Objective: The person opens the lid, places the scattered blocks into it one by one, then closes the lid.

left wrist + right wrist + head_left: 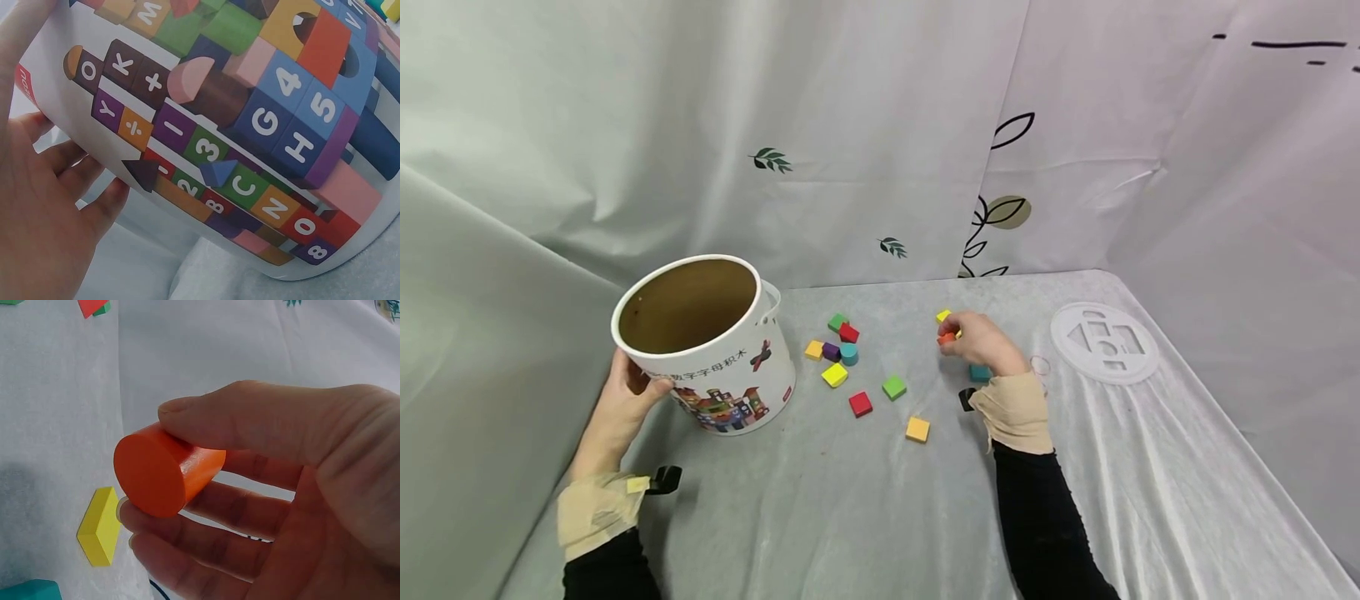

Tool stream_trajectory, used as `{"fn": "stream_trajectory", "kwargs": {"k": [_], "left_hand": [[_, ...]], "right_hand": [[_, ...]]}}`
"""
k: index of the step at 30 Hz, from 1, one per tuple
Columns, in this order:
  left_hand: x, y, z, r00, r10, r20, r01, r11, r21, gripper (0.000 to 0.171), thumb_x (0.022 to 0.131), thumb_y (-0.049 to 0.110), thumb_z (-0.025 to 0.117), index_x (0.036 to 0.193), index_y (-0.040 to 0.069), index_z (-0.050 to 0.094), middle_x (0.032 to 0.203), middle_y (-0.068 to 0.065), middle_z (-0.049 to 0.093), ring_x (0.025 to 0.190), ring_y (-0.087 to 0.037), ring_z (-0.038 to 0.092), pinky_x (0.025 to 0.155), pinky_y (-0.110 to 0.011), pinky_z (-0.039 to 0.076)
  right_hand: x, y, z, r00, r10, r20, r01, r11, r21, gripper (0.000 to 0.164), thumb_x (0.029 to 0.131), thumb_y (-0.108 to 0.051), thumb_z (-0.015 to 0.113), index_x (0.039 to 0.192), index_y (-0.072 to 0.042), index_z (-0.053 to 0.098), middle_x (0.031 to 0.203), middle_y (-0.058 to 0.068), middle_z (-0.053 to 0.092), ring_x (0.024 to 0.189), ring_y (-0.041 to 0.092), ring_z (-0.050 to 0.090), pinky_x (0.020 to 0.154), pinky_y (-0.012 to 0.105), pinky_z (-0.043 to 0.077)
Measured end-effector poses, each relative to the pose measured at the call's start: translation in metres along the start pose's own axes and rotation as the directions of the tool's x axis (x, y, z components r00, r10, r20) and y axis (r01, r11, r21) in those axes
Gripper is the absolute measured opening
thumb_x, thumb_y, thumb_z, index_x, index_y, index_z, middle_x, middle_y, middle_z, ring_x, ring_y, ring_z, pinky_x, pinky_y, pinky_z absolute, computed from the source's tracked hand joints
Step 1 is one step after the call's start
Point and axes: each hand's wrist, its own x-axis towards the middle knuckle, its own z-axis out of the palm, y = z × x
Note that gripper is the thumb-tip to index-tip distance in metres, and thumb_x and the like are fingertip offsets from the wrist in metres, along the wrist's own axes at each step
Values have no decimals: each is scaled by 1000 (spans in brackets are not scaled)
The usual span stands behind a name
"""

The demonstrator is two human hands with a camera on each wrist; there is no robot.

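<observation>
A white bucket (778,358) with printed block pictures stands at the left of the table, its wide mouth showing an inside that looks bare. My left hand (613,412) holds its left side, thumb on the front wall and fingers around the side; the printed letters fill the left wrist view. Farther right, my right hand (981,337) pinches an orange cylinder block (150,475) between thumb and fingers, above the table. Close by lie a yellow block (100,531) and a teal block (980,372).
Several coloured blocks lie mid-table, among them a red block (861,404), a green block (894,387) and an orange-yellow block (917,429). A round white lid (1138,367) with shaped holes lies at the right. A hanging cloth (865,100) rises behind the table.
</observation>
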Motion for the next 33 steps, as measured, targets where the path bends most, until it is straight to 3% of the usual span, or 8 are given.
{"fn": "stream_trajectory", "kwargs": {"k": [13, 19, 27, 33], "left_hand": [[-1, 2, 0, 1000, -1, 2, 1, 1000, 5, 85, 89, 0, 67, 156, 22, 19, 139, -20, 29, 119, -21, 38, 87, -19, 40], [-1, 1, 0, 1000, 10, 9, -9, 1000, -24, 86, 89, -1, 67, 156, 22, 19, 141, -21, 28, 120, -23, 37, 89, -20, 40], [-1, 2, 0, 1000, -9, 4, 9, 1000, 0, 86, 89, -2, 67, 156, 24, 18, 142, -20, 27, 120, -22, 37, 87, -19, 41], [-1, 2, 1, 1000, -23, -4, 23, 1000, 6, 88, 89, 1, 69, 156, 26, 18, 143, -17, 28, 121, -23, 35, 88, -19, 39]], "right_hand": [[-2, -24, 1, 990, -128, -54, 129, 992, 14, 18, 88, -12, 70, 105, -7, 67, 97, 8, 65, 85, 23, 58, 73, 35, 47], [4, -43, -11, 976, -198, -93, 201, 979, 17, 16, 89, -10, 67, 105, -5, 67, 99, 8, 66, 90, 23, 60, 74, 36, 49], [13, -94, -36, 942, -293, -161, 302, 953, 28, 18, 92, -13, 66, 109, -8, 67, 102, 4, 66, 91, 20, 62, 75, 35, 50], [20, -139, -38, 911, -374, -173, 389, 919, 61, 19, 93, -16, 66, 111, -11, 67, 102, 0, 66, 92, 14, 62, 76, 30, 49]]}}
